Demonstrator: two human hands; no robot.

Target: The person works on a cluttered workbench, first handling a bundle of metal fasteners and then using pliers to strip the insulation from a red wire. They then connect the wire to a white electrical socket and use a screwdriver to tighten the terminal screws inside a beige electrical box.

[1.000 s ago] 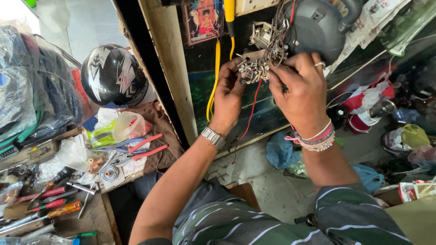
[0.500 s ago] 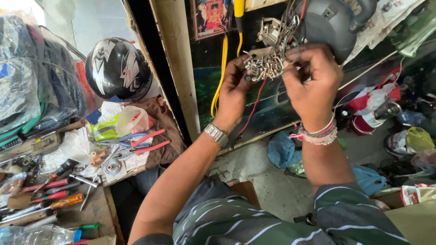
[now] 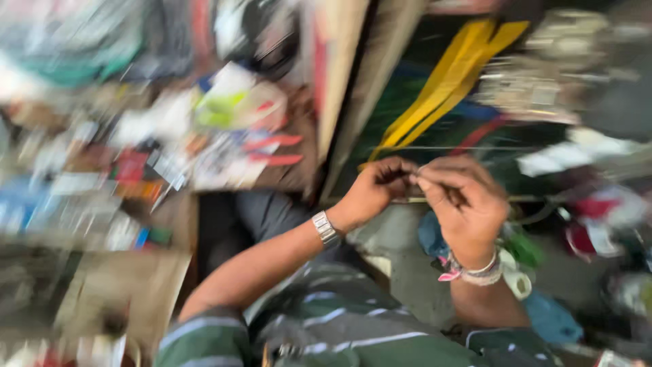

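Cluttered, blurred workshop: left hand [image 3: 372, 191] and right hand [image 3: 462, 204] pinch one thin wire [image 3: 414, 175] together, work seemingly unfinished.

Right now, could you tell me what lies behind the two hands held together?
Behind the left hand and right hand run yellow straps and a blurred metal cluster. Whatever the fingertips pinch is hidden by the fingers and motion blur.
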